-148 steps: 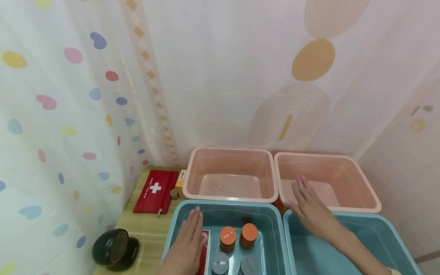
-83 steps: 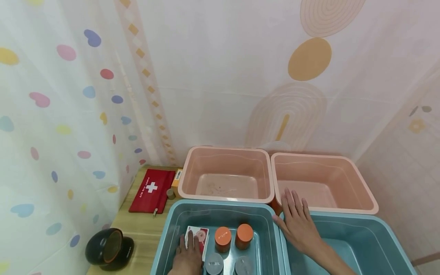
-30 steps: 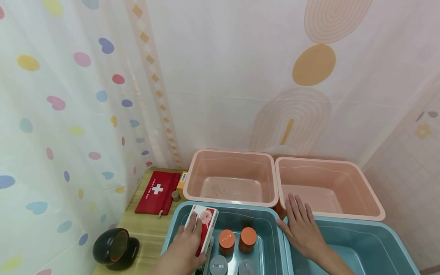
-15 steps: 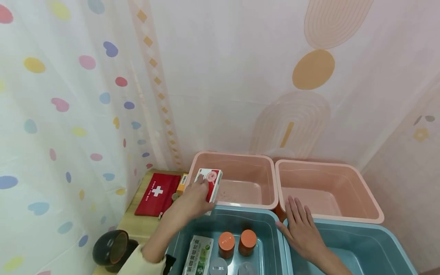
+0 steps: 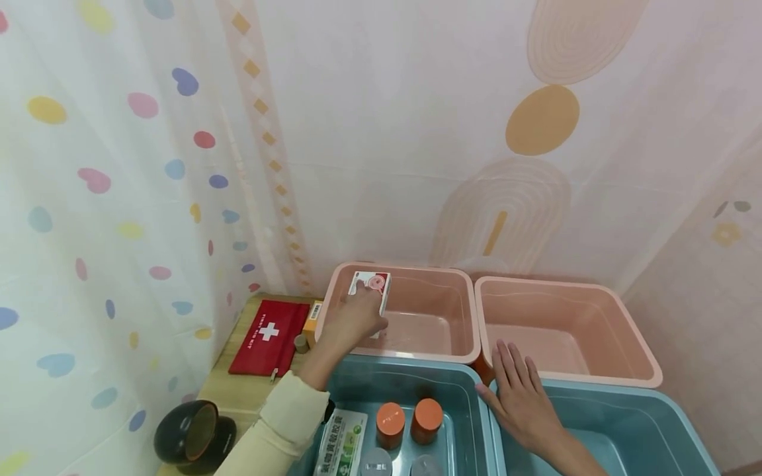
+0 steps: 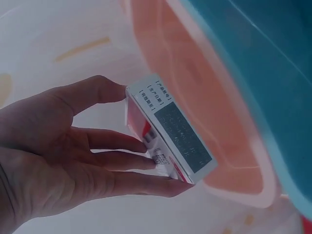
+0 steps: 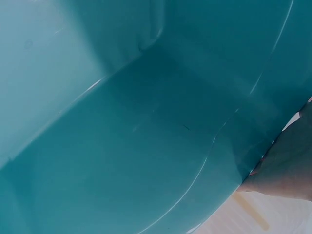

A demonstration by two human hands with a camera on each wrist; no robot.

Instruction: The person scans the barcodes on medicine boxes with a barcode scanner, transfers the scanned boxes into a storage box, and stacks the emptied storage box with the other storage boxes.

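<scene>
My left hand [image 5: 356,318] grips a red and white medicine box [image 5: 381,283] over the left pink bin [image 5: 461,311]. In the left wrist view, the thumb and fingers of the left hand [image 6: 73,156] pinch the box [image 6: 170,126] by its sides, and its printed end faces the camera. Fingers straight, my right hand [image 5: 524,396] rests on the rim where the right blue bin [image 5: 649,423] meets the right pink bin [image 5: 645,330]. Only the edge of the right hand [image 7: 287,161] shows in the right wrist view.
The left blue bin [image 5: 476,430] holds a white and green box [image 5: 342,441], two orange-capped bottles [image 5: 390,423] and two grey-capped ones [image 5: 377,461]. On the wooden table [image 5: 241,390] lie a red first aid kit [image 5: 269,337], an orange box [image 5: 312,320], a small cork-like piece [image 5: 301,343] and a black bowl [image 5: 190,433].
My left hand has lifted the red and white box out of the left blue bin and carried it forward over the left pink bin, uncovering the white and green box. The right hand stays put.
</scene>
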